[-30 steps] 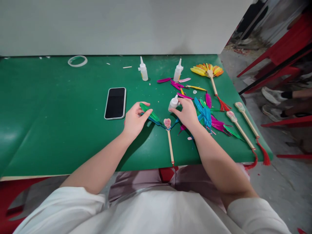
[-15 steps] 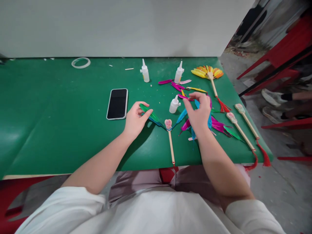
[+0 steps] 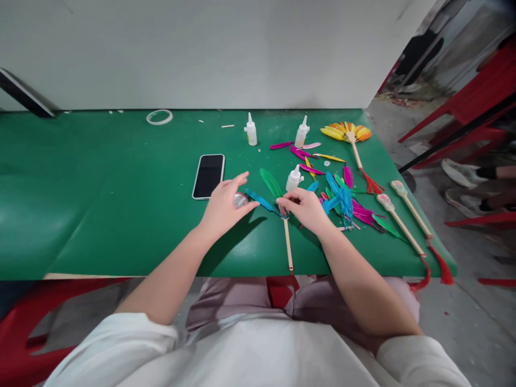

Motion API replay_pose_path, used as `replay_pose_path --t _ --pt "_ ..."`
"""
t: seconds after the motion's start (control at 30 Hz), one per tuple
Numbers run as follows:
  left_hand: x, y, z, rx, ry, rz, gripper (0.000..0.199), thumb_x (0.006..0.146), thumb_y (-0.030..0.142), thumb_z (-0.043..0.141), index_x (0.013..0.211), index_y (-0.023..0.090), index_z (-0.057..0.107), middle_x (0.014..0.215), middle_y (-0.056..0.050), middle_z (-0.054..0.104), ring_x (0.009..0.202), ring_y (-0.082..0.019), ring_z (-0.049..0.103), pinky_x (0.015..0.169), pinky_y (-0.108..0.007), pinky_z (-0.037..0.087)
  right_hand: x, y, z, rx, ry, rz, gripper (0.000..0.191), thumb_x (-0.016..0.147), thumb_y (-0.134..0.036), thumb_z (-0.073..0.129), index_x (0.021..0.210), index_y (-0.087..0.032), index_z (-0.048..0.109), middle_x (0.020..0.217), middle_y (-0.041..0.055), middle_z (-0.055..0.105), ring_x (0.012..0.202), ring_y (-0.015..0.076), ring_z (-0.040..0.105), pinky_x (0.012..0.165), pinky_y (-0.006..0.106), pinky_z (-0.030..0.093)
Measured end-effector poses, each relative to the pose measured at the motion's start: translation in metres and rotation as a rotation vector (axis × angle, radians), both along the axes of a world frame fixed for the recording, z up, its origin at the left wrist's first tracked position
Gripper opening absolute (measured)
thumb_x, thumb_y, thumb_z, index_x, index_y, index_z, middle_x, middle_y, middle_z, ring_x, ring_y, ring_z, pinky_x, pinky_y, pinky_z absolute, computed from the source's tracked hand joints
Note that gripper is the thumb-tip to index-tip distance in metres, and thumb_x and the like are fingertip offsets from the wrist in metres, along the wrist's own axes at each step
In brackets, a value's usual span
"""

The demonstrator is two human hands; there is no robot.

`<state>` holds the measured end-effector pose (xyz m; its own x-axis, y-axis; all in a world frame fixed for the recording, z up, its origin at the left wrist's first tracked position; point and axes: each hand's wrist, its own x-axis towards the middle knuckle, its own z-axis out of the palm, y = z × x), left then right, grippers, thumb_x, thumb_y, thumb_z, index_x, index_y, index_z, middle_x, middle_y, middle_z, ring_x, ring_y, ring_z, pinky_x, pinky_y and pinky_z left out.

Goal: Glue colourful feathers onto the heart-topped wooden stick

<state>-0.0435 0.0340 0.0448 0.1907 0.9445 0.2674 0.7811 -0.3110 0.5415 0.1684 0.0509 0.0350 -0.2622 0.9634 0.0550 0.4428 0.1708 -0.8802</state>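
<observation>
A wooden fan handle [image 3: 287, 242] with a small patterned head lies before me on the green table. My right hand [image 3: 305, 208] is closed in a pinch at that head, on the base of a green feather [image 3: 271, 183] that points up and left. Left of the head, a blue feather [image 3: 260, 200] slants outward. My left hand [image 3: 226, 208] is open beside its tip, thumb and fingers apart. A round, shiny thing [image 3: 241, 200] shows partly behind that hand. Another blue feather [image 3: 313, 186] sticks out behind my right hand.
White glue bottles [image 3: 294, 178] stand beyond the hands. Loose coloured feathers [image 3: 342, 201] are heaped at right, near two tasselled handles [image 3: 401, 224] and a yellow-orange feather fan [image 3: 350, 134]. A phone [image 3: 208, 176] and a tape ring [image 3: 159, 117] lie at left.
The green feather has gone from my left hand to the handle's head, where my right hand now pinches it. My left hand has opened; my right hand came in from the right.
</observation>
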Motion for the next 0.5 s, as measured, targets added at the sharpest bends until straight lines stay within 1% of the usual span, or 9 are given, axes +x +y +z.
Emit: replay_pose_path --t 0.07,0.17,0.3,0.4,0.5 --pt "-0.015 -0.005 -0.004 0.011 0.226 0.036 0.074 0.070 0.048 0.066 0.132 0.020 0.038 0.122 -0.012 0.055 0.114 -0.031 0.044 0.094 -0.044 0.037 0.003 0.002 -0.003 -0.055 0.088 -0.005 0.028 0.078 -0.043 0.054 0.062 -0.019 0.059 0.060 -0.0003 0.060 0.054 0.0122 0.054 0.058 0.027 0.043" --pt "-0.026 -0.013 -0.012 -0.010 0.424 0.036 0.077 0.071 0.053 0.062 0.134 0.018 0.036 0.124 -0.015 0.052 0.114 -0.033 0.042 0.094 -0.046 0.035 0.002 0.003 -0.007 -0.058 0.102 -0.013 0.030 0.077 -0.045 0.054 0.063 -0.020 0.058 0.059 -0.0002 0.061 0.054 0.0128 0.055 0.058 0.028 0.044" --pt "-0.027 -0.011 -0.016 -0.025 0.498 -0.013 0.069 0.077 0.051 0.056 0.134 0.018 0.036 0.120 -0.013 0.056 0.114 -0.032 0.042 0.092 -0.044 0.036 -0.002 0.003 -0.010 -0.008 0.009 0.002 0.028 0.075 -0.046 0.056 0.064 -0.020 0.060 0.059 -0.0003 0.060 0.056 0.0130 0.054 0.057 0.027 0.043" --pt "-0.024 -0.002 -0.014 -0.027 0.508 -0.026 0.066 0.078 0.049 0.055 0.133 0.017 0.037 0.117 -0.013 0.057 0.115 -0.033 0.041 0.093 -0.044 0.035 -0.003 0.002 -0.011 0.013 -0.005 -0.015 0.028 0.075 -0.045 0.056 0.063 -0.020 0.060 0.061 0.0001 0.061 0.057 0.0134 0.054 0.058 0.027 0.043" --pt "-0.020 0.011 -0.012 -0.026 0.550 -0.028 0.068 0.078 0.046 0.055 0.135 0.016 0.034 0.117 -0.014 0.057 0.119 -0.034 0.039 0.097 -0.045 0.031 -0.001 0.001 -0.014 0.033 0.019 -0.036 0.031 0.078 -0.046 0.053 0.062 -0.021 0.058 0.060 -0.0002 0.061 0.057 0.0137 0.055 0.060 0.028 0.044"
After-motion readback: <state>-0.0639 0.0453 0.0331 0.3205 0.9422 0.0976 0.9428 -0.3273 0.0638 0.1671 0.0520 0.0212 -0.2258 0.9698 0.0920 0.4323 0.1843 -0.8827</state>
